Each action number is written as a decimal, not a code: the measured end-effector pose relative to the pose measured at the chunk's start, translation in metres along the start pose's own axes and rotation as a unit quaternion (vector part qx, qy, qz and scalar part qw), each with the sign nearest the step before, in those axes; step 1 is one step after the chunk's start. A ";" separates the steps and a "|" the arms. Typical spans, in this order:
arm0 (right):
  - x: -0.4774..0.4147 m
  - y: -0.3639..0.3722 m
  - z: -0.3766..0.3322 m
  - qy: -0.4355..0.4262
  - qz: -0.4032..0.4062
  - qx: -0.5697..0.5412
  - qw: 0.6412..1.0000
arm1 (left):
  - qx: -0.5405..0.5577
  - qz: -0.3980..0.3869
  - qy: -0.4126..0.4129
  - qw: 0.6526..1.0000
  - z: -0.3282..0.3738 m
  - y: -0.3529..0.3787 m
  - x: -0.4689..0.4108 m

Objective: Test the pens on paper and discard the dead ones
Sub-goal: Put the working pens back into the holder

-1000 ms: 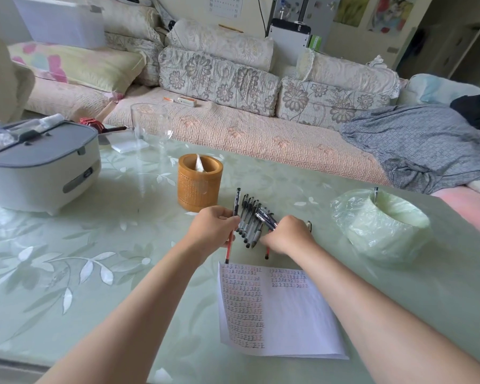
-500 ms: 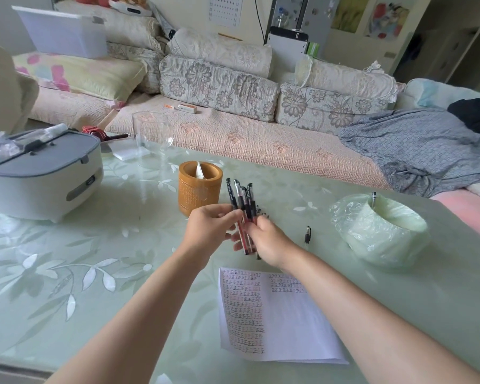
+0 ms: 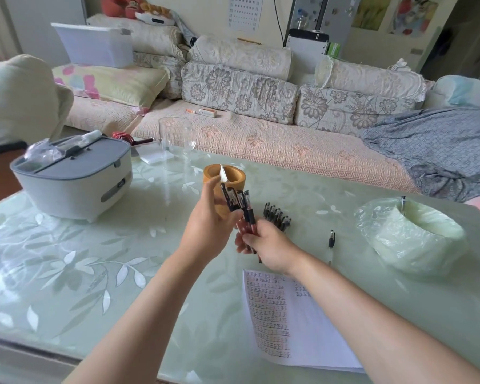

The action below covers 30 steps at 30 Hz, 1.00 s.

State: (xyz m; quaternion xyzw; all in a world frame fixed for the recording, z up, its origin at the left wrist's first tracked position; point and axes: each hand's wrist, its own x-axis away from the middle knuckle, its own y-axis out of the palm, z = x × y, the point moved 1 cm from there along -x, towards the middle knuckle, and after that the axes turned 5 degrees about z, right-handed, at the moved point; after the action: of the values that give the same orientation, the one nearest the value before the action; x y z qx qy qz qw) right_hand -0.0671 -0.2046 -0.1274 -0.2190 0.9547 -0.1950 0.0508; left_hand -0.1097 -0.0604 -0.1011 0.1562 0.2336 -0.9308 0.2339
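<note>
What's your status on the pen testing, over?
Left hand and right hand both grip pen bundle, held up. Loose pens on table behind. Paper below, bin right, nothing in the way.

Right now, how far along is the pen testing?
Done: the paper carries columns of test marks, and one pen stands in the lined bin. In hand: the left hand and right hand grip a bundle of pens above the table. Left: a row of pens and a single pen lie there; whether they're tested I can't tell.
</note>
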 end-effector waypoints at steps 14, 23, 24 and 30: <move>-0.001 0.004 -0.004 -0.054 0.013 0.070 0.996 | 0.018 -0.066 0.073 0.995 0.016 0.001 -0.002; -0.002 0.004 -0.003 -0.066 0.021 0.057 0.996 | 0.017 -0.061 0.080 0.995 0.019 -0.001 -0.007; -0.001 0.004 -0.004 -0.064 0.027 0.048 0.996 | 0.017 -0.059 0.078 0.995 0.019 -0.003 -0.007; 0.002 0.006 -0.008 -0.084 0.025 0.131 0.988 | -0.029 -0.099 0.099 0.990 0.019 -0.003 -0.009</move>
State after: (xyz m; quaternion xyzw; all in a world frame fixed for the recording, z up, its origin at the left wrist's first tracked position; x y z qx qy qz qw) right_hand -0.0724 -0.1973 -0.1223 -0.2016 0.9186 -0.2978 0.1637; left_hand -0.1067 -0.0643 -0.0801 0.2168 0.2963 -0.9223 0.1208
